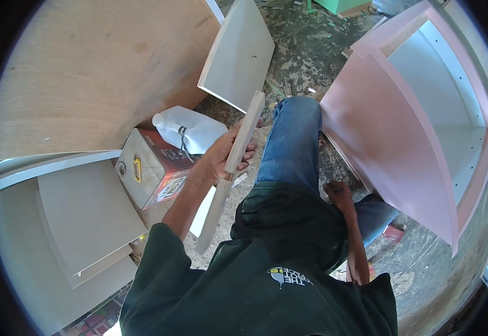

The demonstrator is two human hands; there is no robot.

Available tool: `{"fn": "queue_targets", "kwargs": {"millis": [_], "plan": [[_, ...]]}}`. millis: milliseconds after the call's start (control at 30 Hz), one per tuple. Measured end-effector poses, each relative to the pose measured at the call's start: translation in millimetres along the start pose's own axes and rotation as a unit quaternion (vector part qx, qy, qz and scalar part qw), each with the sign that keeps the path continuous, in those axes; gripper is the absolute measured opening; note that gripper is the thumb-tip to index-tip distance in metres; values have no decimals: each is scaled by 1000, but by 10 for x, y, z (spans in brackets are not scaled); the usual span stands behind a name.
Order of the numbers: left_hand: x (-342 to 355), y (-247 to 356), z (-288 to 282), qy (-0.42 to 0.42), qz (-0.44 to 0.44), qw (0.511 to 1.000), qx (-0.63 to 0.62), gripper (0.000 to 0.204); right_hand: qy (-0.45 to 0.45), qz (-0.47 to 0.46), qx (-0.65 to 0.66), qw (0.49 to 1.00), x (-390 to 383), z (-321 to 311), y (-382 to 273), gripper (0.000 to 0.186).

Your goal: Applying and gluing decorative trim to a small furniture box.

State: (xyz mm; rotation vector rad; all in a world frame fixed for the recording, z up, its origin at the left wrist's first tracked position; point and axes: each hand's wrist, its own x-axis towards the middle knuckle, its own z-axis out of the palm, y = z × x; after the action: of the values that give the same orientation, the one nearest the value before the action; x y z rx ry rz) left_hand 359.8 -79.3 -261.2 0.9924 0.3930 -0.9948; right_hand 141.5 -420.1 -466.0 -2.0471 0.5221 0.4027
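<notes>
Your left hand [230, 154] is wrapped around a narrow strip [234, 168] of pale board, fingers curled over its far edge and thumb on the near side, gripping it about midway so neither end drags it down. The strip sits at the middle of the frame, slanting from the white panel [238, 53] at upper centre down toward your chest, its lower end hanging clear of the floor. Held like that, its long face is turned up toward you.

Your right hand [340, 196] rests low at centre right, on or just beside your thigh; I cannot tell whether it is closed or loose, but nothing shows in it. It sits near the lower edge of the pink cabinet [389, 129], which lies tipped on its side at the right with its white interior open to the upper right.

Left of the strip, a metal can [149, 171] with a yellow handle lies on the floor, touching a clear plastic jug [191, 131] behind it. A big plywood sheet [93, 67] fills the upper left, and grey-white panels [81, 224] are stacked flat at lower left. Sawdust and scraps cover the floor [305, 50].
</notes>
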Motion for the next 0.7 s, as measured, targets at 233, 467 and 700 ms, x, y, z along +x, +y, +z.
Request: {"fn": "queue_targets", "kwargs": {"millis": [233, 467, 700], "plan": [[131, 24, 47, -30, 71, 995, -62, 69, 40, -64, 10, 997, -83, -50, -322, 23], [-219, 939, 710, 126, 400, 904, -84, 58, -67, -203, 265, 940, -822, -589, -2437, 39], [-316, 928, 1039, 72, 442, 892, -54, 67, 118, -291, 307, 899, -1341, -1092, -2612, 38]]}}
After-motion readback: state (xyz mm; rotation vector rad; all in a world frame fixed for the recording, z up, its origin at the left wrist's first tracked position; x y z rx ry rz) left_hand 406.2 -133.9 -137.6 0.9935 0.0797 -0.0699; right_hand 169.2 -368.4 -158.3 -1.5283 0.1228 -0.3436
